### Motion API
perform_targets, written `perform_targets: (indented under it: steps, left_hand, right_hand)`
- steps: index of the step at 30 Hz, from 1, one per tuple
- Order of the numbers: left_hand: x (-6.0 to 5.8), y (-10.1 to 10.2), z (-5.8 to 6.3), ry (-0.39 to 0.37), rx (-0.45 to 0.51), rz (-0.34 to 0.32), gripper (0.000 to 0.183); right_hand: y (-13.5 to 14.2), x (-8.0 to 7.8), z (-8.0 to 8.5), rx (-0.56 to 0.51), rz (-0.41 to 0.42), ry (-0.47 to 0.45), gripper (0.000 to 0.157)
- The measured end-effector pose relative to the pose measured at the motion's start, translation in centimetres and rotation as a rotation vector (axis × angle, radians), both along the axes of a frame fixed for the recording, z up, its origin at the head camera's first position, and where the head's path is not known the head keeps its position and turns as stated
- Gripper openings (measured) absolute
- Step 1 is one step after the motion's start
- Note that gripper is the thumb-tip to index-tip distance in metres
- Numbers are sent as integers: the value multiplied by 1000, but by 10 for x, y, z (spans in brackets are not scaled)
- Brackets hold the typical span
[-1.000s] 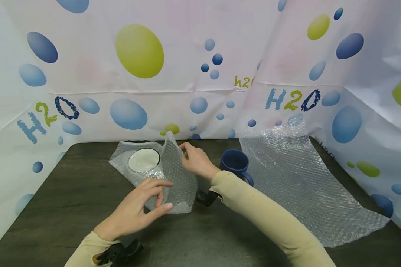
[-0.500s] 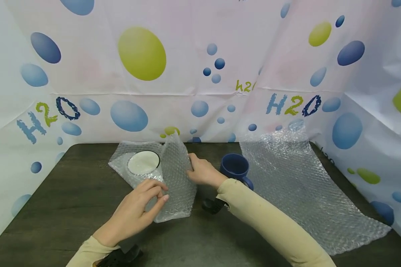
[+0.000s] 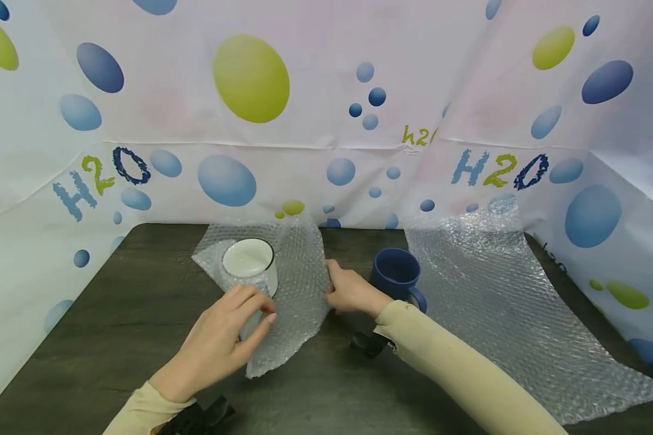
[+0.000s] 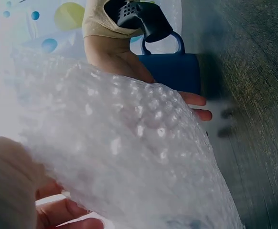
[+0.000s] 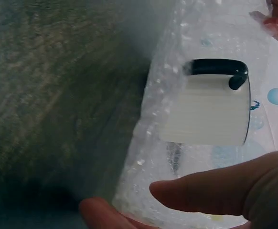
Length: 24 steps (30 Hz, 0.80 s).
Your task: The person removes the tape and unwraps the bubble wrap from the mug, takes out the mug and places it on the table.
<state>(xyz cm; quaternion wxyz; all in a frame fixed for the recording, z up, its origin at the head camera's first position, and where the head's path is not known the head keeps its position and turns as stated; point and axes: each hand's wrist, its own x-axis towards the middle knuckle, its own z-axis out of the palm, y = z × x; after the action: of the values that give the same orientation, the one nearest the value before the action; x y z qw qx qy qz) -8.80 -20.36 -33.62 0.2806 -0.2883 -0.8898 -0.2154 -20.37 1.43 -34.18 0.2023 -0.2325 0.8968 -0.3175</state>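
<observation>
While one white mug (image 3: pixel 248 258) stands upright on the bubble wrap (image 3: pixel 299 296), left hand (image 3: pixel 225 338) is nearer, just this side of it, fingers curled, grip on wrap unclear; right hand (image 3: pixel 357 293), fingers extended and unclosed, at wrap's right edge, mug to its left.

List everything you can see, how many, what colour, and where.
Table: 1, dark, foreground
Backdrop: 1, white with coloured spots, behind
Left bubble wrap: 1, clear, left of centre
Right bubble wrap: 1, clear, right
White mug: 1, white, dark-rimmed, on left bubble wrap
Blue mug: 1, blue, between the two wraps
Sleeves: 2, cream, both arms
Wrist devices: 2, black, both wrists
Left hand: 1, bare, in front of white mug
Right hand: 1, bare, left bubble wrap's right edge
</observation>
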Motion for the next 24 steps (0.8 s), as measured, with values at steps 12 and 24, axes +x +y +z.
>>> perform_targets:
  steps: [12,24]
  left_hand:
    - [-8,6,4,-30,73,104,19]
    - [-26,-2,5,-97,135,298,48]
  right_hand:
    - [0,5,-8,-78,-23,-26,70]
    - [-3,9,11,-19,-174,251,74]
